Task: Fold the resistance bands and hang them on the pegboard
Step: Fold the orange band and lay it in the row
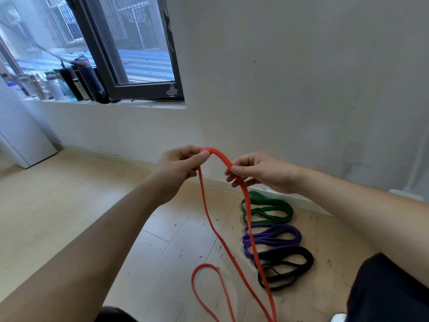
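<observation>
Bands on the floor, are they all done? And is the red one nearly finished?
Looks done: the green band, purple band and black band lie folded on the floor. In hand: the red band, pinched at its top by the left hand and right hand, its long loop trailing down, not yet folded. Left: fold it, then hang all four; nowhere to hang them shows here.

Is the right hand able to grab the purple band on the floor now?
Probably not yet. The right hand is busy pinching the red band. The purple band lies uncovered on the floor, only a red strand crossing in front.
</observation>
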`<state>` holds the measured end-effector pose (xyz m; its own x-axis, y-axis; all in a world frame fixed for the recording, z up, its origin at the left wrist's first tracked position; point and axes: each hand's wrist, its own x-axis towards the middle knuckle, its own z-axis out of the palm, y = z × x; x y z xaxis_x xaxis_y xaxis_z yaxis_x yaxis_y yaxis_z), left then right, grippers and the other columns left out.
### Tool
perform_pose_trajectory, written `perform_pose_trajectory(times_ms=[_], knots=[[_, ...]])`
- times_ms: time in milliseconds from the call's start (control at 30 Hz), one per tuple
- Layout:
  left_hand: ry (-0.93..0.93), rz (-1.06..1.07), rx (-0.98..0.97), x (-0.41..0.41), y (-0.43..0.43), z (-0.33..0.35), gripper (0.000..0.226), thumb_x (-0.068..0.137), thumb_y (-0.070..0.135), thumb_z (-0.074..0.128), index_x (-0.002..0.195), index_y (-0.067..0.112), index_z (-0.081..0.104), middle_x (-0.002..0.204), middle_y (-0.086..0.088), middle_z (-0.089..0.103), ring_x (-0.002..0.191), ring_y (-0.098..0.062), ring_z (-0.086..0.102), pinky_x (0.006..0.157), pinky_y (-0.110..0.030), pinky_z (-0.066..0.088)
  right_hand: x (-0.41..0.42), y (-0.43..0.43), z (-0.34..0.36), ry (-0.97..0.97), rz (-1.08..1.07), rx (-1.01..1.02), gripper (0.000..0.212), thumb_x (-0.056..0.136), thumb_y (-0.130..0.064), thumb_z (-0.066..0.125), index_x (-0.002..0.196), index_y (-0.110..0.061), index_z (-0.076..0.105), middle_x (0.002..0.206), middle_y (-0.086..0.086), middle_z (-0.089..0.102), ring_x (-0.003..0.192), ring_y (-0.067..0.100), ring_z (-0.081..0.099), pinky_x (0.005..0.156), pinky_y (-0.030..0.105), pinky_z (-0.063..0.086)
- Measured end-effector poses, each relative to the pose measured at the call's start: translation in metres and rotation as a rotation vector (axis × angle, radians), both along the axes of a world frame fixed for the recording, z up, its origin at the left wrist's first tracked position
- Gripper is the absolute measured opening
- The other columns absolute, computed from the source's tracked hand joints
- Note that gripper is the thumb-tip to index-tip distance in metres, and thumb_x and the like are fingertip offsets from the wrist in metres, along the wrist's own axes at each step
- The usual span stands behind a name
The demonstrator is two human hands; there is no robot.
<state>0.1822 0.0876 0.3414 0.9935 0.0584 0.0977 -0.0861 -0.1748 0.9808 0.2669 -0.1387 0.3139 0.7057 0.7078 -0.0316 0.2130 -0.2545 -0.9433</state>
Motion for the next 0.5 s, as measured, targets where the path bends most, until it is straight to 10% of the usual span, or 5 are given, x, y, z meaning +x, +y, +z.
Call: perform_pose_trajectory(times_ms=[200, 500], knots=[[-0.011, -0.066, -0.265, 0.000, -0.010, 0.003, 0.024, 0.090, 0.024, 0.065, 0.106, 0.007, 0.070, 0.092, -0.008, 0.065, 0.094, -0.022, 0.067, 0.082, -0.030, 0.059, -0.007, 0.014, -0.004, 0.233, 0.107, 0.115, 0.031, 0.101, -0.027, 0.058, 0.132, -0.020, 0.064, 0.126, 0.012, 0.069, 0.109, 0.031, 0.071, 0.092, 0.041, 0.059], [-0.092, 0.087, -0.667, 0.004, 0.004, 0.011, 0.018, 0.099, 0.025, 0.058, 0.100, 0.010, 0.067, 0.091, -0.004, 0.069, 0.092, -0.019, 0.072, 0.085, -0.032, 0.060, -0.007, 0.016, -0.006, 0.057, 0.177, -0.039, 0.010, 0.091, -0.012, 0.072, 0.101, -0.014, 0.073, 0.089, 0.001, 0.068, 0.082, 0.013, 0.064, 0.076, 0.031, 0.051]])
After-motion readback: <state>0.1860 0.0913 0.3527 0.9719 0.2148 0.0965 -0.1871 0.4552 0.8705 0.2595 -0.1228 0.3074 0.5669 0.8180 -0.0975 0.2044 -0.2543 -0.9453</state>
